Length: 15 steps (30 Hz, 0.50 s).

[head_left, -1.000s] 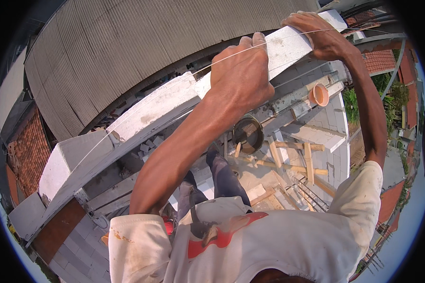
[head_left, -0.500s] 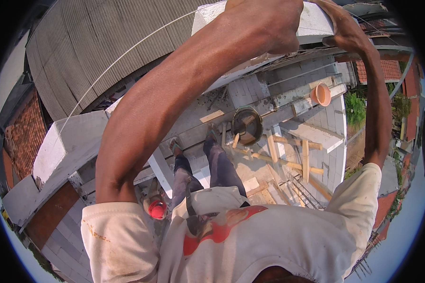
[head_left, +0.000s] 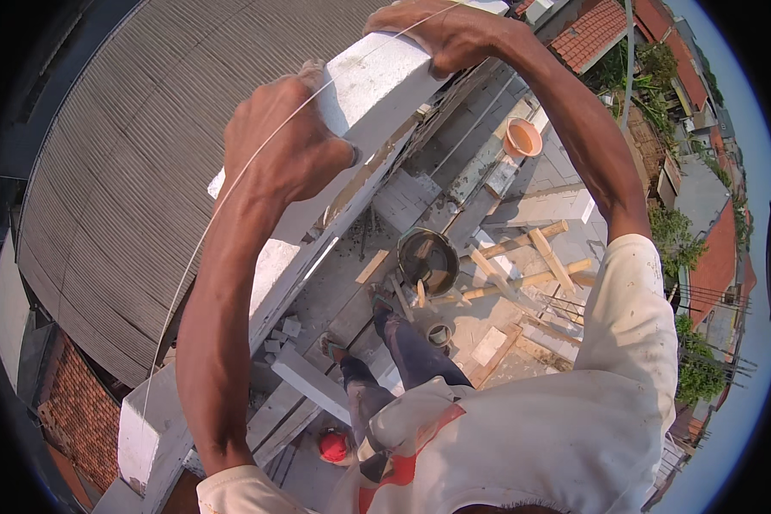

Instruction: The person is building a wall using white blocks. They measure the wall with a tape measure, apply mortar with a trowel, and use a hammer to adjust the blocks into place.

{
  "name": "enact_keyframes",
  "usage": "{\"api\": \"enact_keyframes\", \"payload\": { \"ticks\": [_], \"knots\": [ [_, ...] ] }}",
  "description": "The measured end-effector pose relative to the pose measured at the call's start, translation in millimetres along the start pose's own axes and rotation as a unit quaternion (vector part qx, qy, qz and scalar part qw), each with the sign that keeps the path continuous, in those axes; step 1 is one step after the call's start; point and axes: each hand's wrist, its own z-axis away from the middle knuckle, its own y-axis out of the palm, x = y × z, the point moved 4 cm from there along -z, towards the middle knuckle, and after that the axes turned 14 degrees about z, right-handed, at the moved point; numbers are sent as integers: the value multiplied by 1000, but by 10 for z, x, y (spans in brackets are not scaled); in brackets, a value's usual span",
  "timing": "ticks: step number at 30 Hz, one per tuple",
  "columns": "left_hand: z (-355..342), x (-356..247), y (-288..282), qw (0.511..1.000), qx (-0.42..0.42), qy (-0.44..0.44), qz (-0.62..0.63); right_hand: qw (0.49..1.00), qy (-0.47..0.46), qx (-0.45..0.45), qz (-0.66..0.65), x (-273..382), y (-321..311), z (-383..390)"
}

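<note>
A long white lightweight concrete block (head_left: pixel 379 79) lies along the top of the wall at the far side of the view. My left hand (head_left: pixel 287 141) grips its left part, fingers over the top and thumb on the near face. My right hand (head_left: pixel 441 36) holds it farther right, fingers over the far edge and thumb on the near side. A thin white string line (head_left: pixel 270 141) runs across my left hand and over the block. Whether the block rests fully on the wall course beneath cannot be made out.
Below are a black mortar bucket (head_left: pixel 428 261), an orange bucket (head_left: pixel 522 137) on a ledge, wooden poles (head_left: pixel 522 244) and a red round object (head_left: pixel 334 445). A corrugated roof (head_left: pixel 137 154) lies beyond the wall. A white block (head_left: pixel 150 424) stands at the wall's left end.
The view has turned, and the wall now slants more steeply. Both hands stay on the block, and more of the left hand and the block's top now shows.
</note>
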Motion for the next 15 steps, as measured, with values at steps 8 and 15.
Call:
{"api": "enact_keyframes", "payload": {
  "ticks": [8,15],
  "knots": [
    [-123,-203,143,993,80,-70,42,997,32,-17,-65,-41,-41,273],
    [-61,-330,74,994,72,-83,-22,997,-12,-15,-73,5,176,86]
  ]
}}
